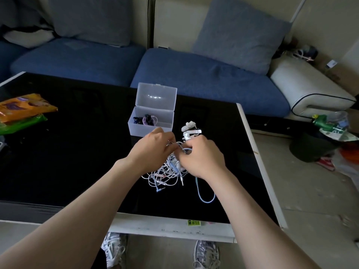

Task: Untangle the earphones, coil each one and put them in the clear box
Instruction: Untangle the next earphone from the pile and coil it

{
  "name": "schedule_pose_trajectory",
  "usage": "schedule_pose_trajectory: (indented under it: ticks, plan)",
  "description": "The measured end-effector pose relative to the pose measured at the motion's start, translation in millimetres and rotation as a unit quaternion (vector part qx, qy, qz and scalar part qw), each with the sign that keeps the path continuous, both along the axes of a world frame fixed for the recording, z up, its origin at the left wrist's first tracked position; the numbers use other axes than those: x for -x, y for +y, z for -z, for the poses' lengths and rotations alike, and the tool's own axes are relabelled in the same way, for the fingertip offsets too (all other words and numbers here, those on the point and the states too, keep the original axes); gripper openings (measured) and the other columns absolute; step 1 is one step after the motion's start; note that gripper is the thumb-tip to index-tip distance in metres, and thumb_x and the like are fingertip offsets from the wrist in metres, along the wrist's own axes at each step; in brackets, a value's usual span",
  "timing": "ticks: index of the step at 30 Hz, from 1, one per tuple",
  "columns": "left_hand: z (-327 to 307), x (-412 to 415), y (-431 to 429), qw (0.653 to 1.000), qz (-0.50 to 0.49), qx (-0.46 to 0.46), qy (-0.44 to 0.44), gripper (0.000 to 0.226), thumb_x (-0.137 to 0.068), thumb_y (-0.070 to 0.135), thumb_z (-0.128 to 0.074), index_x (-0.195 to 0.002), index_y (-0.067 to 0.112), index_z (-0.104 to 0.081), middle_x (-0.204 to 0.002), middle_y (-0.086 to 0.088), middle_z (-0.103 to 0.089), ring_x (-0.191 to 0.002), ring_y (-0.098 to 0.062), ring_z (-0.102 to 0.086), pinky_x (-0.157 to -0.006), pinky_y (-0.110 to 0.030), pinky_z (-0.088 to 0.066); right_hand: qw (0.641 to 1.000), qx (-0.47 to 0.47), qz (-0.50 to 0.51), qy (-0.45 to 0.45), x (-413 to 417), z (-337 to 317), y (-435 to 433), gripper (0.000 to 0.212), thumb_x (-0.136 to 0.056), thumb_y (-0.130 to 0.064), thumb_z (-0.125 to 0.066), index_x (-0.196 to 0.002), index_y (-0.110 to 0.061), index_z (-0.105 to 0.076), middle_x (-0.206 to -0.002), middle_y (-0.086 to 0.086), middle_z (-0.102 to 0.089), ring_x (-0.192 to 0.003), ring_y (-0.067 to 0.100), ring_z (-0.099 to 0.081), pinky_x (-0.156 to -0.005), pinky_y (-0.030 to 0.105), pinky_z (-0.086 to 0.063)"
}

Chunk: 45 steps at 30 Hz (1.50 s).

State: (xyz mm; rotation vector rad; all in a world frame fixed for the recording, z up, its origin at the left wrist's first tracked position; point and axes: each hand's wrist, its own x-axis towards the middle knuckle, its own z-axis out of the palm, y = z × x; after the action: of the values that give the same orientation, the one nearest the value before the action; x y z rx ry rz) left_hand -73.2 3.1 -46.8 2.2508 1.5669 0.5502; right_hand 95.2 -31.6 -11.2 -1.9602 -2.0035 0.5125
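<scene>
Pinching earphones [165,175], left hand [153,147] and right hand [202,156] hide fingertips.

A tangle of white and pale-blue earphones [167,172] lies just in front of the open clear box [150,128], which holds a coiled purple earphone [149,120].

Black table [77,152], white-and-pale-blue earphone tangle [165,173], purple coil [148,120] in clear box [150,129], blue sofa [194,74].

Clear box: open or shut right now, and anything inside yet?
Open: the clear box has its lid standing upright behind it, and coiled earphones lie inside.
</scene>
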Motion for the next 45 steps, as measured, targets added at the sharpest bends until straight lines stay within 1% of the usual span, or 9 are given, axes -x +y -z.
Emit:
schedule_pose_trajectory:
  ticks: [7, 11, 13, 19, 22, 28, 33, 40, 45]
  plan:
    - [10, 8, 3, 0.998, -0.016, 0.057, 0.027, 0.024, -0.105, 0.048, -0.056, -0.086, 0.033, -0.051, -0.091, 0.002, -0.054, -0.088, -0.028, -0.060, -0.076, -0.040, -0.050, 0.945, -0.258, 0.065, 0.189, -3, 5, 11, 0.022, -0.105, -0.022, -0.054, -0.091, -0.026, -0.070, -0.086, -0.010, -0.076, -0.087, 0.015, -0.071, -0.081, 0.038, -0.054]
    - [9, 8, 3, 0.996, -0.024, 0.086, -0.001, 0.023, -0.104, 0.045, -0.057, -0.094, 0.025, -0.062, -0.093, 0.001, -0.065, -0.090, -0.024, -0.063, -0.077, -0.037, -0.051, 0.748, -0.247, 0.173, 0.591, 2, -24, 5, 0.017, -0.115, -0.014, -0.033, -0.105, -0.009, -0.045, -0.090, 0.015, -0.079, -0.082, 0.027, -0.081, -0.074, 0.038, -0.064]
    - [3, 3, 1, 0.996, -0.022, 0.082, -0.017, 0.020, -0.103, 0.045, -0.058, -0.098, 0.027, -0.064, -0.100, 0.000, -0.067, -0.091, -0.023, -0.063, -0.079, -0.037, -0.052, 0.687, -0.213, 0.209, 0.663, 3, -27, 3, 0.017, -0.116, -0.017, -0.027, -0.108, -0.010, -0.039, -0.083, 0.021, -0.074, -0.073, 0.033, -0.079, -0.067, 0.041, -0.065]
    - [2, 0, -2, 0.995, 0.024, 0.095, -0.002, 0.014, -0.095, 0.041, -0.070, -0.104, 0.031, -0.067, -0.110, 0.004, -0.054, -0.102, -0.020, -0.062, -0.089, -0.036, -0.053, 0.908, -0.179, 0.145, 0.350, -10, -9, 6, 0.021, -0.098, -0.023, -0.064, -0.117, -0.023, -0.054, -0.080, 0.000, -0.066, -0.059, 0.004, -0.060, -0.057, 0.021, -0.046]
    - [5, 5, -1, 0.998, 0.013, 0.069, 0.003, 0.010, -0.095, 0.035, -0.072, -0.101, 0.030, -0.065, -0.106, 0.005, -0.050, -0.100, -0.021, -0.062, -0.084, -0.033, -0.049, 0.986, -0.043, 0.049, 0.152, -14, 0, 4, 0.014, -0.091, -0.025, -0.068, -0.103, -0.025, -0.075, -0.090, -0.002, -0.074, -0.078, 0.017, -0.069, -0.063, 0.030, -0.053]
    - [-6, 10, -1, 0.995, -0.008, 0.088, -0.051, 0.016, -0.089, 0.038, -0.083, -0.096, 0.030, -0.072, -0.097, 0.013, -0.062, -0.081, -0.001, -0.060, -0.068, -0.010, -0.041, 0.982, 0.117, -0.076, 0.131, -16, 5, 1, 0.027, -0.099, -0.054, -0.066, -0.087, -0.032, -0.075, -0.064, -0.007, -0.074, -0.050, 0.012, -0.052, -0.055, 0.028, -0.042]
    - [-13, 6, -2, 0.938, -0.092, 0.238, -0.234, 0.008, -0.088, 0.019, -0.075, -0.086, 0.022, -0.082, -0.086, 0.000, -0.079, -0.088, -0.017, -0.075, -0.088, -0.038, -0.064, 0.987, 0.053, -0.058, 0.143, -15, 13, 10, 0.021, -0.105, -0.036, -0.062, -0.093, -0.028, -0.077, -0.059, 0.002, -0.065, -0.046, 0.013, -0.049, -0.052, 0.029, -0.037]
    - [-20, 0, -5, 0.847, -0.172, 0.307, -0.398, 0.018, -0.086, -0.012, -0.075, -0.102, -0.004, -0.074, -0.097, -0.028, -0.076, -0.082, -0.031, -0.077, -0.078, -0.036, -0.066, 0.973, 0.111, -0.046, 0.196, -12, 15, 9, 0.029, -0.108, -0.015, -0.045, -0.113, -0.024, -0.073, -0.043, -0.009, -0.051, -0.037, 0.011, -0.043, -0.049, 0.027, -0.034]
    - [-18, 0, -4, 0.863, -0.130, 0.327, -0.363, 0.030, -0.083, -0.009, -0.080, -0.108, 0.007, -0.078, -0.104, -0.018, -0.078, -0.087, -0.024, -0.077, -0.084, -0.035, -0.065, 0.975, 0.089, -0.027, 0.202, -10, 15, 6, 0.031, -0.104, -0.019, -0.045, -0.090, -0.007, -0.070, -0.050, -0.008, -0.054, -0.041, 0.005, -0.043, -0.051, 0.027, -0.033]
